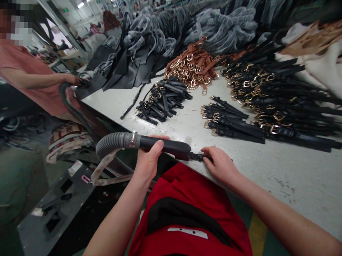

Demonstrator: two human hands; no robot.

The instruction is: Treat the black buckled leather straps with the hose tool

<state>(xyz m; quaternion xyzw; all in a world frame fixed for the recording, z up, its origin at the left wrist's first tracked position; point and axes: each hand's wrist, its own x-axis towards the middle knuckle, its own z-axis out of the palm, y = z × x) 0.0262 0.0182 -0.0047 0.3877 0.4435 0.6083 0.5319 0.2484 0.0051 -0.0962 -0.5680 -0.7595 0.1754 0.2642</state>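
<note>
My left hand (150, 161) is wrapped round the black handle of a hand-held hose tool (175, 148), with its thumb on top. A grey corrugated hose (113, 141) is clamped to the tool's left end with a metal band. At the tool's narrow right tip, my right hand (219, 162) is closed in a pinch on a small black strap (208, 158), mostly hidden by the fingers. Whether the tip touches the strap I cannot tell. Just beyond my hands lie a bundle of black buckled straps (230, 121) and a looser pile of short black straps (163, 99).
On the pale table (271, 166) are a heap of brown buckled straps (193, 65), a large black strap pile (283, 91) and black leather pieces (136, 71). A co-worker (37, 80) stands at left. A grey board (51, 213) lies low on the left.
</note>
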